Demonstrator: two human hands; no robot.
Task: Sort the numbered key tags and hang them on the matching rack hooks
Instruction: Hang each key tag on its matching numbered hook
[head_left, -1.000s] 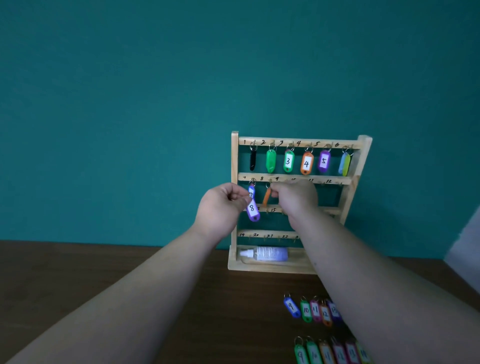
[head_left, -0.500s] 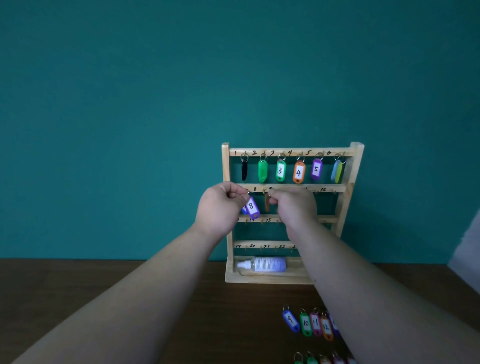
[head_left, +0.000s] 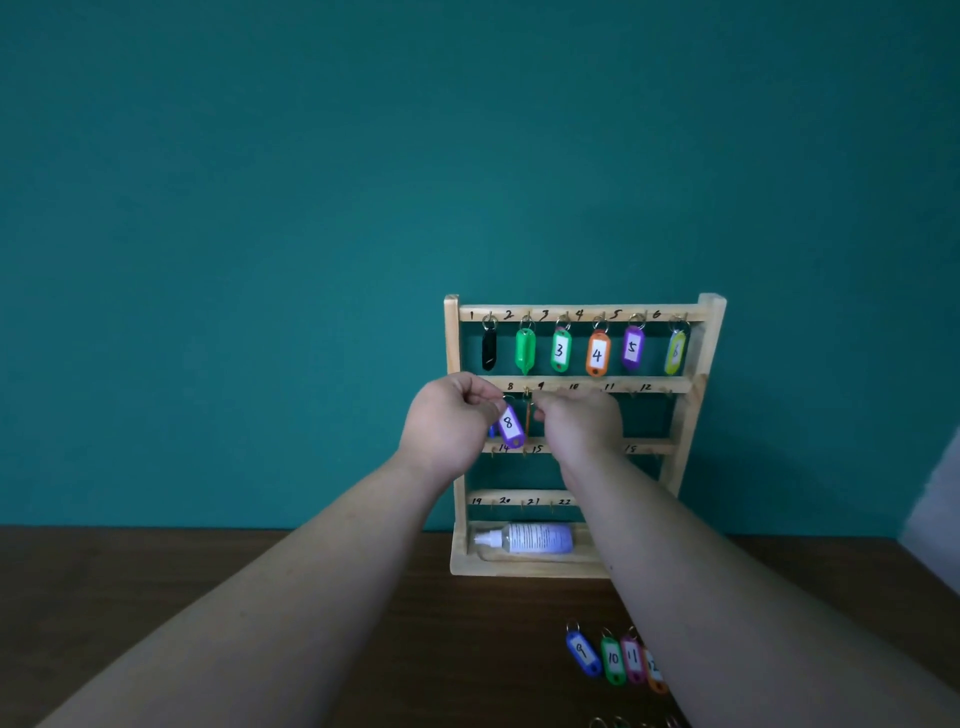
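Here, a purple "8" tag (head_left: 509, 426)

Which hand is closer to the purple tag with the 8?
Left. The left hand pinches the top of the purple 8 tag; the right hand is just to its right, beyond the orange tag.

On the rack (head_left: 711, 332), six hanging tags (head_left: 597, 354) block the top bar along its whole length. The left end of the second bar (head_left: 623, 385) is crowded: the left grip (head_left: 449, 421) pinching the purple tag 8 (head_left: 509, 425), an edge-on orange tag (head_left: 528, 421) and the curled right grip (head_left: 579, 423) sit just beside one another, with only a narrow slot between. Right of that, under 10 to 12, the gap below the bar is open; the bottle (head_left: 535, 538) fills the base tray, loose tags (head_left: 613, 659) lie against the right forearm, and the tabletop (head_left: 130, 571) left of the rack offers wide passage.
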